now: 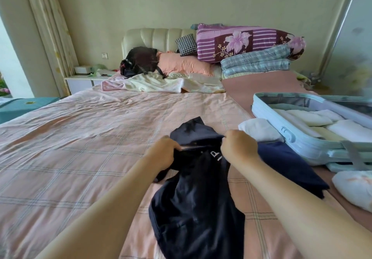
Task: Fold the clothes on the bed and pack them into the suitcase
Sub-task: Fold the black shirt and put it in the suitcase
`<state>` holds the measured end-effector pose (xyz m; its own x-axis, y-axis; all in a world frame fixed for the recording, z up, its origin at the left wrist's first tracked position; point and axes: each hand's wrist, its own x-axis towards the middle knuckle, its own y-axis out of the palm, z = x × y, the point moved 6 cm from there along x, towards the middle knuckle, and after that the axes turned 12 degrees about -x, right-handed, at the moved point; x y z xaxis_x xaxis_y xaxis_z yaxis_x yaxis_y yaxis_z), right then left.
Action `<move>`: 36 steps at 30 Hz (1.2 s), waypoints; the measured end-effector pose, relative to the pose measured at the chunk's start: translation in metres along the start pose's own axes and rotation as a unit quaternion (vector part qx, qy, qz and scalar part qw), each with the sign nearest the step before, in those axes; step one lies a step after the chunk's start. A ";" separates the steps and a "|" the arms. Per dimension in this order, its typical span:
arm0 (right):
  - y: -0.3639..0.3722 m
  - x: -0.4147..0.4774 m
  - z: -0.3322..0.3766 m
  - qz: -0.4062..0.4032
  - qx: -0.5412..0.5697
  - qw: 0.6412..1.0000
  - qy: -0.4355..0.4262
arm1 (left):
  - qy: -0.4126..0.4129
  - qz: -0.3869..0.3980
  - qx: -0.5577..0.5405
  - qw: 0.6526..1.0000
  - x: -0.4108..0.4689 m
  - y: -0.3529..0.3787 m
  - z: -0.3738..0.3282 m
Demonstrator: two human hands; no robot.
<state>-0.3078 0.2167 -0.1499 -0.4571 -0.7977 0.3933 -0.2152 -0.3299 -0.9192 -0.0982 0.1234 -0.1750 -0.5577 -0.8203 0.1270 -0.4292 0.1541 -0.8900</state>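
Left hand [165, 151] and right hand [238, 148] each pinch the navy garment [193, 198] by its top edge. I'd pull it taut, lay it flat, then fold — suitcase [261, 110] open at three o'clock

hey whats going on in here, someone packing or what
A person is working on a dark navy garment, gripping its top edge with the left hand and right hand above the pink checked bed. An open pale blue suitcase lies on the bed to the right, with light folded clothes inside. The navy piece is not yet folded or packed.
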 end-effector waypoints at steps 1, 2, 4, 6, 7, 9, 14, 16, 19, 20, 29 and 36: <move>-0.003 0.002 -0.015 0.007 -0.013 0.999 0.038 | -0.036 -0.038 0.059 0.997 0.001 -0.013 0.010; -0.004 0.003 -0.030 0.029 -0.038 0.996 0.070 | -0.088 -0.070 0.115 0.987 -0.001 -0.028 0.022; 0.001 -0.001 -0.054 0.111 -0.088 0.985 0.102 | -0.192 -0.087 0.183 0.960 -0.012 -0.050 0.047; 0.013 -0.008 -0.061 0.189 -0.119 0.971 0.085 | -0.252 -0.063 0.213 0.942 -0.023 -0.057 0.066; 0.018 -0.009 -0.059 0.207 -0.129 0.968 0.060 | -0.265 -0.045 0.226 0.936 -0.026 -0.056 0.067; 0.024 -0.005 -0.043 0.180 -0.116 0.977 -0.013 | -0.248 -0.013 0.258 0.934 -0.023 -0.047 0.059; 0.031 0.011 0.012 0.147 0.073 0.978 -0.128 | -0.098 -0.014 0.119 0.988 0.021 -0.010 0.014; 0.044 0.015 0.026 0.138 0.014 0.976 -0.166 | -0.061 0.020 0.072 0.995 0.034 0.011 0.002; 0.059 0.026 0.021 0.085 -0.079 0.984 -0.134 | -0.062 0.071 0.045 0.995 0.046 0.036 0.008; 0.056 0.031 0.014 0.057 -0.063 0.991 -0.102 | -0.064 0.078 0.035 0.994 0.049 0.039 0.012; 0.067 0.026 0.011 0.088 0.106 0.981 -0.135 | -0.032 0.119 -0.113 0.986 0.047 0.026 0.012; 0.033 0.049 -0.029 -0.017 0.234 0.961 0.145 | -0.099 -0.058 -0.035 0.993 0.024 -0.043 0.049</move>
<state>-0.3621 0.1818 -0.1602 -0.6922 -0.6304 0.3513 0.1454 -0.5986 -0.7877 -0.0583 0.0697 -0.1550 -0.3539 -0.9261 0.1309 -0.5349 0.0856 -0.8406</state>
